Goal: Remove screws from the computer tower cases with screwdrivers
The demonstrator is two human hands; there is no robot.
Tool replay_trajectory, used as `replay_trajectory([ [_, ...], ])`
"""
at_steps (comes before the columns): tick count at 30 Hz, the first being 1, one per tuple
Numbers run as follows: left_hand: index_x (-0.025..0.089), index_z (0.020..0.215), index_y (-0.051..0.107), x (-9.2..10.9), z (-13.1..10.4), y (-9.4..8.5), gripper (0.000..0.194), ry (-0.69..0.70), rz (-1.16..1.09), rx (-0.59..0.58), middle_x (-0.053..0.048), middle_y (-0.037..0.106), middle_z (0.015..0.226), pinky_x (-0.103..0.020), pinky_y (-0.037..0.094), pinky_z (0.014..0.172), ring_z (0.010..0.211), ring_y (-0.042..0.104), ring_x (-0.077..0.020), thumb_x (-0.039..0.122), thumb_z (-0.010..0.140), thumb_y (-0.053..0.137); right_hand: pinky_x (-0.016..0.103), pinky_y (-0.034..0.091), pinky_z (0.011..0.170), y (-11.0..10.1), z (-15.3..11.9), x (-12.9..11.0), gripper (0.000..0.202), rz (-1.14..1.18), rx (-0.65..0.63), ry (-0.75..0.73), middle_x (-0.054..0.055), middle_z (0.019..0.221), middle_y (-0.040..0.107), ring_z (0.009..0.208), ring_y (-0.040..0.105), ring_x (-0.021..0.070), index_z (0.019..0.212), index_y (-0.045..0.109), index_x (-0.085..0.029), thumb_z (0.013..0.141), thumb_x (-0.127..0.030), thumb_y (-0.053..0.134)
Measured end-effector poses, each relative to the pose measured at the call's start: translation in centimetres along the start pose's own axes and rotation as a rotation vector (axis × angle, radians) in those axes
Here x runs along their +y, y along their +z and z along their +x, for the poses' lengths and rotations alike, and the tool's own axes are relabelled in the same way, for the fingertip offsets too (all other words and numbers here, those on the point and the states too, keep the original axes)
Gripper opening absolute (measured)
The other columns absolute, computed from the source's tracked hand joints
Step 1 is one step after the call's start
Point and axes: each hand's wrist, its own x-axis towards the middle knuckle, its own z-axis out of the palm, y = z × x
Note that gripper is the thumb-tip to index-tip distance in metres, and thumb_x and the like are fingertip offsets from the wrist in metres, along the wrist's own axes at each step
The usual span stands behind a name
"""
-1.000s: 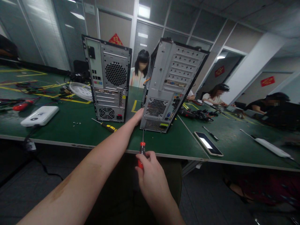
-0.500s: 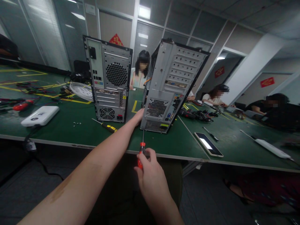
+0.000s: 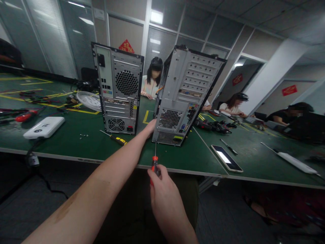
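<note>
My right hand [image 3: 165,193] is closed around the handle of a red-and-dark screwdriver [image 3: 154,164]. Its thin shaft points away from me, and its tip reaches the lower left corner of the right computer case [image 3: 175,95], at the back panel. My left hand [image 3: 151,125] reaches in along the left side of that case; its fingers are hidden behind the metal. A second computer case [image 3: 120,91] stands upright to the left, its back also facing me. By my left forearm lies a yellow-and-black screwdriver [image 3: 118,139]. One small screw [image 3: 166,151] rests right of the shaft.
Several loose screws [image 3: 83,136] and a white box with a cable [image 3: 44,127] lie at left. A white basket [image 3: 88,100] sits behind. At right are a phone [image 3: 225,158], a pen-like tool [image 3: 228,146] and a white electric screwdriver [image 3: 297,162]. Other people sit across the table.
My right fingers have rolled around the screwdriver handle, covering more of it. The screwdriver's tip stays at the same corner. Across the table, a person's hands have shifted slightly.
</note>
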Motion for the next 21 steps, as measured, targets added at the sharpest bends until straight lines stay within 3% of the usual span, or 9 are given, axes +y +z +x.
replay_trajectory([
  [7, 0.024, 0.109, 0.084, -0.09, 0.09, -0.13, 0.032, 0.014, 0.034, 0.036, -0.006, 0.085, 0.101, -0.035, 0.055, 0.103, 0.106, 0.076, -0.0243, 0.044, 0.092, 0.066, 0.034, 0.063, 0.088, -0.2, -0.06, -0.1, 0.052, 0.048, -0.004, 0.035, 0.014, 0.15, 0.057, 0.106, 0.075, 0.023, 0.142, 0.065, -0.023, 0.095, -0.002, 0.054],
  [13, 0.02, 0.113, 0.083, 0.07, 0.08, -0.11, 0.034, -0.006, 0.009, 0.032, -0.01, 0.084, 0.103, -0.039, 0.055, 0.105, 0.105, 0.076, -0.0258, 0.041, 0.095, 0.062, 0.034, 0.062, 0.085, -0.28, -0.06, -0.11, 0.049, 0.044, -0.021, 0.057, 0.013, 0.151, 0.057, 0.104, 0.076, 0.023, 0.14, 0.065, -0.024, 0.095, -0.004, 0.06],
  [21, 0.022, 0.105, 0.085, -0.4, 0.55, -0.32, 0.031, 0.007, 0.023, -0.009, -0.007, 0.084, 0.101, -0.035, 0.057, 0.101, 0.105, 0.076, -0.0247, 0.041, 0.095, 0.062, 0.033, 0.061, 0.084, -0.36, -0.05, -0.32, 0.043, 0.026, -0.022, 0.087, 0.013, 0.144, 0.063, 0.104, 0.075, 0.0234, 0.136, 0.065, -0.023, 0.096, -0.005, 0.061],
])
